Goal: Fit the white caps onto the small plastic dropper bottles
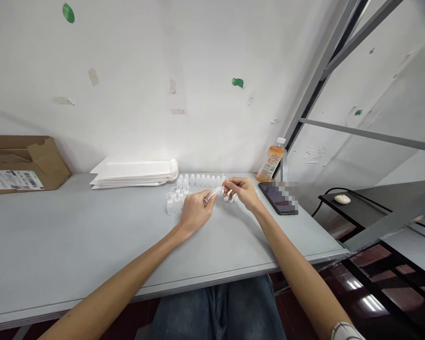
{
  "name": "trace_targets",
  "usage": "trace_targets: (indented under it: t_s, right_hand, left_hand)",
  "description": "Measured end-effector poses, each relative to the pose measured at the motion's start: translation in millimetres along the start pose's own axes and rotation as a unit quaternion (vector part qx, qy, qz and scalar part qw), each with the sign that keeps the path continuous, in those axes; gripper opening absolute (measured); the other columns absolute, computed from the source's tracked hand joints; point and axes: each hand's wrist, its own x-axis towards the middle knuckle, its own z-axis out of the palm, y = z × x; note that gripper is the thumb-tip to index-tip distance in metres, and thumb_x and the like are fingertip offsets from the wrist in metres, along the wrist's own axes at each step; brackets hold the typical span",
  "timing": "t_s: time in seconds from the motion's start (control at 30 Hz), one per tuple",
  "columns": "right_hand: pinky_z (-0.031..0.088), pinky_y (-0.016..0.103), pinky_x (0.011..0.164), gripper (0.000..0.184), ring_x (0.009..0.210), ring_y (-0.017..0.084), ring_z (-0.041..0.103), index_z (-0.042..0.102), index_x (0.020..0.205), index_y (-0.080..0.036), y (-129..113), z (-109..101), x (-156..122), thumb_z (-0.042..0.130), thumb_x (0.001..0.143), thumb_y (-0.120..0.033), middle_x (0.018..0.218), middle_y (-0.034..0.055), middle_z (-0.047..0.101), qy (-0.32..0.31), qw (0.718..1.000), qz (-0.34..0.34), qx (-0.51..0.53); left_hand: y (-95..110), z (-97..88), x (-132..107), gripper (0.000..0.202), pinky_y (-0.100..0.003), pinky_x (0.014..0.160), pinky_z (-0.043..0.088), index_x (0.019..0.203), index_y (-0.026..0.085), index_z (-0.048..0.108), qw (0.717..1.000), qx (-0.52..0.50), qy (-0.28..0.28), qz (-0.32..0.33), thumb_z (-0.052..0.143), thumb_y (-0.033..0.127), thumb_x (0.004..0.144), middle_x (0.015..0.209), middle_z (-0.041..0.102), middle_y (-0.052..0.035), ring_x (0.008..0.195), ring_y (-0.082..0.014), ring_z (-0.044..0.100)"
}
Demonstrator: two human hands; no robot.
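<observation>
Left hand (196, 212): closed around one translucent plastic dropper bottle (212, 193), which lies nearly level above the desk (74, 236). Right hand (242, 192): narrow pinch, thumb and fingers on the far end of the same bottle; detail at that end too small to read.

Head view, counts:
- Row of upright white bottles (198, 180): about nine, side by side near the back edge of the desk, just beyond the hands.
- Cluster of upright bottles (175, 202): about seven, just in front of the left end of the row. Overlap prevents an exact count.
- Small white caps (230, 199): about three, on the desk directly below the right hand.
- Paper envelopes (134, 172): one white stack, left of the row.
- Cardboard box (24, 160): one, with one printed label (14, 180), at the far left of the desk.
- Drink bottle (272, 160): one, orange liquid, white cap, at the back right of the desk.
- Phone (278, 198): one, lying flat right of the hands, partly blurred.
- Mouse (342, 199): one, white, on a dark shelf (371, 203) right of the desk.
- Green marks (237, 82): three on the wall, with several scraps of tape.
</observation>
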Motion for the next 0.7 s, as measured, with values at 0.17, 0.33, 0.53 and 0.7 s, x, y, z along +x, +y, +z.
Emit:
trace_targets:
  t_s: [0.17,0.33,0.53,0.7]
  right_hand:
    - [0.044,0.021,0.042,0.046,0.053,0.013,0.059,0.06,0.075,-0.016,5,-30,6,0.06,0.075,-0.063,0.061,0.0029,0.058,0.182,0.98,-0.055,-0.059]
    - [0.044,0.022,0.04,0.045,0.055,0.016,0.064,0.062,0.077,-0.014,23,-77,9,0.058,0.076,-0.059,0.069,0.0074,0.064,0.281,0.947,-0.019,-0.154]
    - [0.044,0.021,0.04,0.025,0.057,0.018,0.068,0.066,0.074,-0.014,37,-85,10,0.058,0.079,-0.037,0.073,0.0093,0.071,0.221,0.925,0.065,-0.303]
    - [0.05,0.024,0.053,0.017,0.062,0.018,0.07,0.07,0.079,-0.016,39,-88,9,0.056,0.078,-0.025,0.074,0.0064,0.072,0.183,0.908,0.061,-0.373]
  left_hand:
    - [-1,4.4,-6,0.04,-0.024,0.051,0.039,0.074,0.017,0.067,0.999,-0.022,-0.021,0.01,0.043,0.044,0.093,0.051,0.058,0.0003,0.045,-0.0122,0.053]
    - [0,13.8,-12,0.037,-0.024,0.052,0.04,0.083,0.018,0.07,0.998,-0.022,-0.057,0.025,0.044,0.042,0.093,0.054,0.06,0.0005,0.048,-0.0123,0.055]
    - [-1,16.9,-16,0.028,-0.024,0.057,0.042,0.087,0.018,0.072,0.996,-0.003,-0.085,0.024,0.05,0.036,0.091,0.057,0.062,0.0002,0.053,-0.0132,0.055]
    - [-2,17.2,-15,0.026,-0.025,0.06,0.043,0.09,0.019,0.072,0.995,0.022,-0.088,0.034,0.052,0.036,0.089,0.071,0.069,-0.002,0.061,-0.0148,0.059]
